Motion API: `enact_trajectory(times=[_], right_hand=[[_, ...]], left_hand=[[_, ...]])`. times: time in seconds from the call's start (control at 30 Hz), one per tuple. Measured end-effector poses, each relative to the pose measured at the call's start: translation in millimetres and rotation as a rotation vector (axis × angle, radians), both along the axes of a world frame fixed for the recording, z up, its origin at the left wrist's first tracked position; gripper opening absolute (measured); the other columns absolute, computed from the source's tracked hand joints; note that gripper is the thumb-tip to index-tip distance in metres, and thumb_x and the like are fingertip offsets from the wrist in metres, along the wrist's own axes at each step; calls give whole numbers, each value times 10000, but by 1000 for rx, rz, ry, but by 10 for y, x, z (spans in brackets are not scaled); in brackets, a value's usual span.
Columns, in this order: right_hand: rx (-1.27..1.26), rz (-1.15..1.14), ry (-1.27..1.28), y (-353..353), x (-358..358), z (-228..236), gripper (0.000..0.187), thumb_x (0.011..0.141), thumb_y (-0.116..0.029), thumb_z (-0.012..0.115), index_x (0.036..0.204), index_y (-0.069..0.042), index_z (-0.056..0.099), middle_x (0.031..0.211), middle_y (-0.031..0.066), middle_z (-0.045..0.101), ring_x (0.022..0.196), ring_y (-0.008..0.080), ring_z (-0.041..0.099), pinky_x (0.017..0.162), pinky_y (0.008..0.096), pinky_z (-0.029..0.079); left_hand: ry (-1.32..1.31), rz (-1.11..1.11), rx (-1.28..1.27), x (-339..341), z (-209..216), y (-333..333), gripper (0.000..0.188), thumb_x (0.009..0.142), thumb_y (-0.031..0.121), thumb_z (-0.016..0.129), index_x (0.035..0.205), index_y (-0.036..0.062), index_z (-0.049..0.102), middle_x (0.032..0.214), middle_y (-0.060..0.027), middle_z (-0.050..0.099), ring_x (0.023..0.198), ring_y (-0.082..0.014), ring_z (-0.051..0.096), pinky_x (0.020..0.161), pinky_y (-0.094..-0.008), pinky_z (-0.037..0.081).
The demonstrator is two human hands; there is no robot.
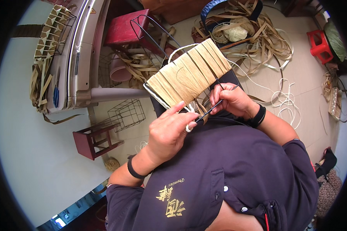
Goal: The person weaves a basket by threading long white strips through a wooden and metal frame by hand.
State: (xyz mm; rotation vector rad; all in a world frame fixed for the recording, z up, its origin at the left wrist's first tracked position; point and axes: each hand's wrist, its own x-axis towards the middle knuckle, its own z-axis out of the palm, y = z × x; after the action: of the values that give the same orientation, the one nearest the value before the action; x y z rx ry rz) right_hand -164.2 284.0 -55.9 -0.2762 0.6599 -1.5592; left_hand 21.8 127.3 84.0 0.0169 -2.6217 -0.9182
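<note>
In front of my body rests a black wire basket frame [165,25] partly wrapped in wide tan strips [191,71]. White cord [157,94] runs along its left edge and bunches at the near corner. My left hand [169,129] is closed there, thumb and fingers pinching the white cord, with a loop of it near the fingertips. My right hand [235,101] is closed around a thin black rod [209,113] slanting toward the left fingertips. Whether the rod is part of the frame or a separate tool, I cannot tell. A loose brown strip hangs between the hands.
Brown strips and balls of yarn [235,31] are heaped on the floor at the far right. Loose white cord [287,101] trails there. Red stool [320,46], maroon stool [92,142] and wire basket frame [127,111] stand around. Blue-handled scissors [56,94] lie on the white table [27,146].
</note>
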Motion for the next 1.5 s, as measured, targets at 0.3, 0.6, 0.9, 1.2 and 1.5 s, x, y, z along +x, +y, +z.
enact_trajectory(times=[0.3, 0.6, 0.9, 1.2, 1.5], right_hand=[[-5, 39, -20, -22, 39, 91, 198, 965, -156, 556, 866, 6, 611, 936, 127, 635, 736, 242, 697, 774, 418, 626], [247, 25, 23, 18, -4, 174, 225, 1035, -206, 524, 1051, -13, 637, 889, 89, 663, 765, 213, 703, 744, 372, 615], [198, 450, 983, -132, -154, 1149, 269, 942, -253, 688, 977, 13, 710, 715, 23, 668, 630, 106, 639, 578, 255, 509], [133, -52, 1190, -750, 129, 986, 255, 863, -101, 737, 1087, 6, 676, 726, 28, 638, 648, 102, 585, 616, 281, 479], [-158, 102, 1418, -452, 161, 1251, 230, 904, -200, 699, 880, 21, 641, 1051, 121, 646, 972, 181, 623, 863, 339, 479]], left_hand=[[16, 381, -220, -487, -44, -759, 205, 857, 219, 717, 957, 41, 731, 982, -158, 712, 777, -310, 699, 705, -379, 551], [-217, 414, -112, -598, -247, -903, 253, 895, 267, 686, 911, 17, 720, 729, -154, 700, 659, -254, 694, 627, -354, 515], [-144, 380, 94, -633, -394, -891, 246, 899, 260, 645, 859, 26, 708, 709, -188, 669, 697, -361, 679, 658, -436, 521], [-122, 364, 53, -610, -353, -856, 244, 929, 247, 636, 859, 20, 692, 743, -209, 669, 726, -401, 667, 671, -457, 525], [-85, 347, -56, -610, -403, -912, 256, 958, 249, 600, 849, 28, 668, 750, -207, 663, 732, -411, 656, 665, -479, 514]])
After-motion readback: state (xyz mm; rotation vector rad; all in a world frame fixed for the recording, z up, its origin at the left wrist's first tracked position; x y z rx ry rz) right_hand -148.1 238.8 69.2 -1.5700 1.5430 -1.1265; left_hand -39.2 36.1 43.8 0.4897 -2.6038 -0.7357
